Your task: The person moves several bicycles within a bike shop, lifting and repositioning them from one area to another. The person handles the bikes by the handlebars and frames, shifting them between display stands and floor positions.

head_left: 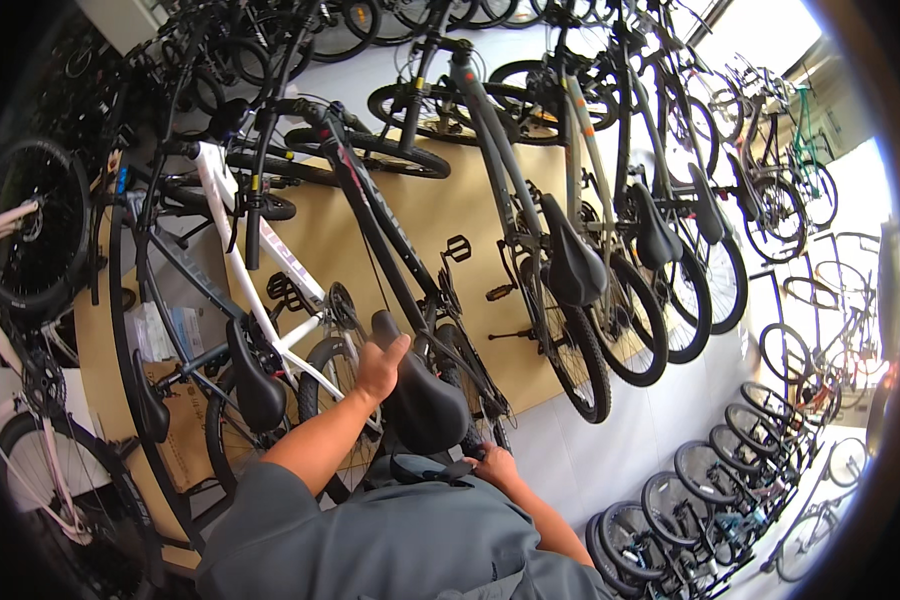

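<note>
My left hand (pixel 380 367) is wrapped around the narrow nose of a black bicycle saddle (pixel 425 405), just in front of my body. The saddle belongs to a dark bicycle frame (pixel 375 205) with pinkish-red markings, which stretches away from me to its handlebar. My right hand (pixel 493 465) is low behind the saddle, beside the rear tyre (pixel 460 372); its fingers are bent at something dark that I cannot make out. A pedal (pixel 457 248) sticks out to the right of this bicycle.
Close on the left stand a white bicycle (pixel 255 260) and a dark blue one (pixel 185 270). Several grey bicycles with black saddles (pixel 573 255) line up to the right. Cardboard (pixel 530 345) covers part of the floor. More bicycles (pixel 705 470) fill the lower right.
</note>
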`<state>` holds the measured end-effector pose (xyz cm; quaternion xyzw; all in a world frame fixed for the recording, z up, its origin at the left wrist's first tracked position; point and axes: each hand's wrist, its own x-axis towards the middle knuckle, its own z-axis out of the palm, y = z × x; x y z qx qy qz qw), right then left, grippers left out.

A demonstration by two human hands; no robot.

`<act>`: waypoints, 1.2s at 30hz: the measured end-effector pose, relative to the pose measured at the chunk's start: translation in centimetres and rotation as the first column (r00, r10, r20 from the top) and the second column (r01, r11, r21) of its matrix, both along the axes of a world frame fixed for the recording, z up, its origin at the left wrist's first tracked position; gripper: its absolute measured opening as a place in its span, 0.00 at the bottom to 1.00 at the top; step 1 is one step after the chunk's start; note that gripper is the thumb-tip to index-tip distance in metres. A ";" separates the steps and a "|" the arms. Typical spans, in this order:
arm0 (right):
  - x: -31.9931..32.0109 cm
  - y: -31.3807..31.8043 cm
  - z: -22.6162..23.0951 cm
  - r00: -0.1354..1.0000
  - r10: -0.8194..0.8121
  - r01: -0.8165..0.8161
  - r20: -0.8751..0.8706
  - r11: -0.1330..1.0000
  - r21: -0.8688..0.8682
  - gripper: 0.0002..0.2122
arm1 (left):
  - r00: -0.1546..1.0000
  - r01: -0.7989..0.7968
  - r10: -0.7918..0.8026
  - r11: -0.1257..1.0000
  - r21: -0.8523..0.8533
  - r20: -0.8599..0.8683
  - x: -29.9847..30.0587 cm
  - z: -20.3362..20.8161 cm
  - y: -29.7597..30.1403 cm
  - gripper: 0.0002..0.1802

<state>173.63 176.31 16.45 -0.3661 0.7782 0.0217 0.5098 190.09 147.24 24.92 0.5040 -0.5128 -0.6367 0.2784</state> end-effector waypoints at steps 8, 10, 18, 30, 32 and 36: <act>-3.4 1.0 -5.1 0.981 0.184 -0.194 -0.069 0.958 -0.210 0.25 | 0.975 -0.179 0.157 0.974 -0.137 -0.159 -0.6 -1.4 0.5 0.23; -4.2 2.9 -7.1 0.984 0.169 -0.176 -0.051 0.914 -0.365 0.24 | 0.973 -0.141 0.184 0.953 -0.270 0.141 0.2 -2.0 1.3 0.35; -7.0 18.8 -8.5 0.994 0.106 -0.106 -0.013 0.964 -0.243 0.28 | 0.894 -0.137 0.298 0.893 -0.429 0.335 0.3 -1.6 14.5 0.54; -5.0 20.8 -8.8 0.989 0.146 -0.141 0.007 0.969 -0.204 0.35 | 0.922 -0.383 0.386 0.917 0.112 -0.011 -1.4 0.2 15.0 0.53; -4.1 20.2 -8.6 0.989 0.140 -0.147 -0.049 0.968 -0.205 0.39 | 0.929 -0.366 0.370 0.924 0.107 -0.016 -1.5 0.4 14.9 0.52; -2.7 18.8 -8.0 0.996 0.083 -0.089 -0.035 0.969 -0.232 0.43 | 0.926 -0.370 0.377 0.919 0.136 -0.031 -1.4 0.5 14.8 0.48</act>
